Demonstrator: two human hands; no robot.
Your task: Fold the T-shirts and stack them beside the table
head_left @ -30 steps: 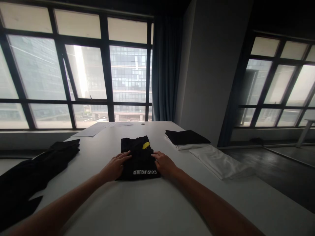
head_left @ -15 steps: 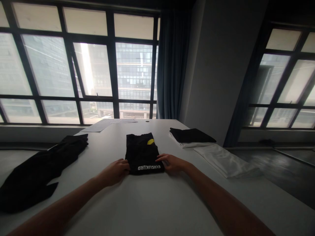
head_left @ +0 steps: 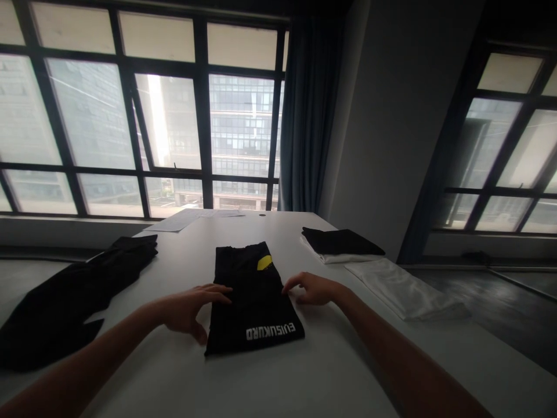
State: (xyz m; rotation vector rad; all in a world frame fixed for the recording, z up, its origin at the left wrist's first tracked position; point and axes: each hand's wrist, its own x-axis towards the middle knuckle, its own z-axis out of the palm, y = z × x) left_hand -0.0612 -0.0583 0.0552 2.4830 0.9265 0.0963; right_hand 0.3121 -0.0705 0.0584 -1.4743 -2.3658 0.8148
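A black folded garment point(head_left: 252, 296) lies flat on the white table point(head_left: 243, 386), with white lettering along its near edge and a yellow patch near its far right corner. My left hand point(head_left: 191, 310) is at its left edge, fingers spread, the fingertips resting on the cloth and the thumb lower down by the near left corner. At the right edge is my right hand point(head_left: 314, 289), its fingers bent and apart, the index fingertip touching the cloth's side. Neither hand grips the garment.
A loose black garment point(head_left: 73, 296) lies on the left. To the right are a folded black cloth point(head_left: 343, 241) over a white one, and a folded white cloth point(head_left: 404, 287). Papers point(head_left: 174, 220) lie at the table's far left, before windows and a blue curtain point(head_left: 307, 116).
The garment's lettered edge has come nearer, and the garment now looks longer and wider. My left hand has opened from its grip on the left edge; my right hand has shifted slightly right.
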